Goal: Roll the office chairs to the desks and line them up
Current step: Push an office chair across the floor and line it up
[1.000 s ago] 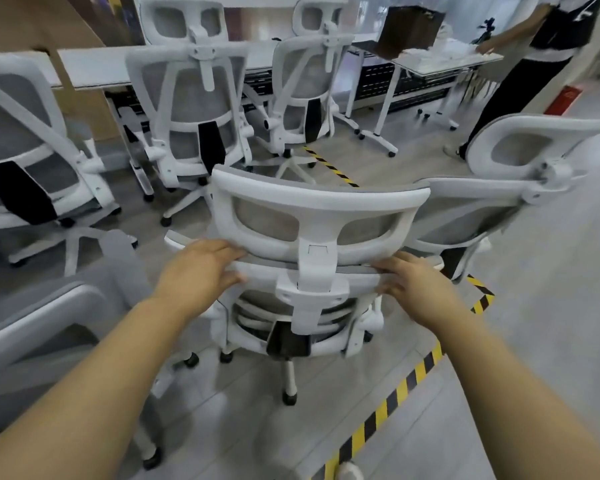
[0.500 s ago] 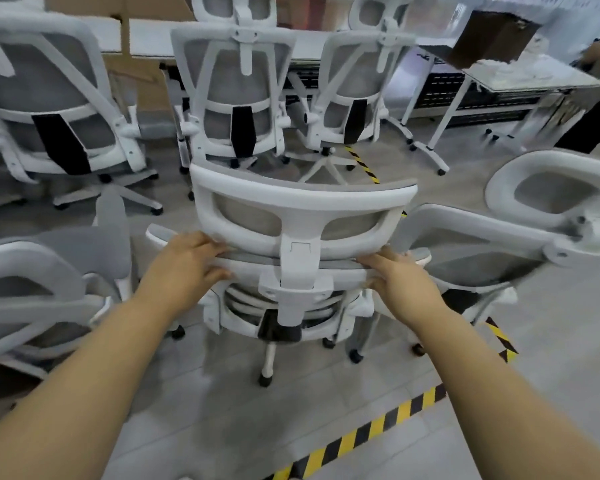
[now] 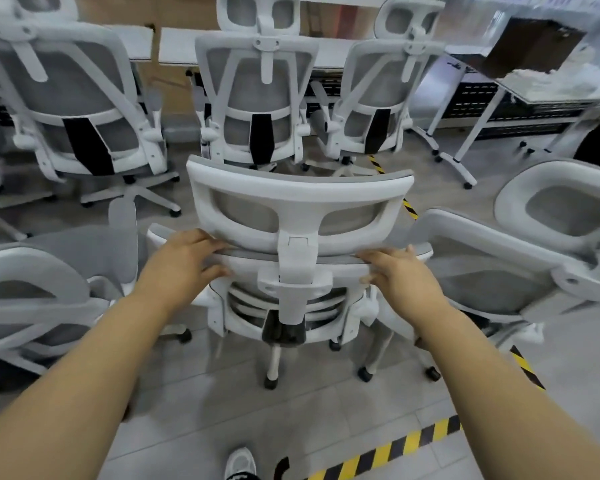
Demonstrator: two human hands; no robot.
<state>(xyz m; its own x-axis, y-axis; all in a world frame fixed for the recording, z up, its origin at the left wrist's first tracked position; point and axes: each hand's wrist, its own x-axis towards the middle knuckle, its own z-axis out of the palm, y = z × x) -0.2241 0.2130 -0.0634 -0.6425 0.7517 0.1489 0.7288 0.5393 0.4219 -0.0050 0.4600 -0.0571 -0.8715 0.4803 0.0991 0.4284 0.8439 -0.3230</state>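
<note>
— Since half a second ago, the pushed chair [image 3: 298, 199] is brought nearer the parked chairs ahead, and the striped floor tape [image 3: 395, 448] is left behind it.
— How is it held?
— Its backrest rim, under the headrest, is grasped at both ends: the left hand [image 3: 182, 261] and right hand [image 3: 400, 277] are curled over it, thumbs beneath.
— Where is it placed?
— Between a left chair [image 3: 32, 296] and a right chair [image 3: 492, 265], just short of the middle parked chair [image 3: 257, 98] at the white desk [image 3: 177, 43].
</note>
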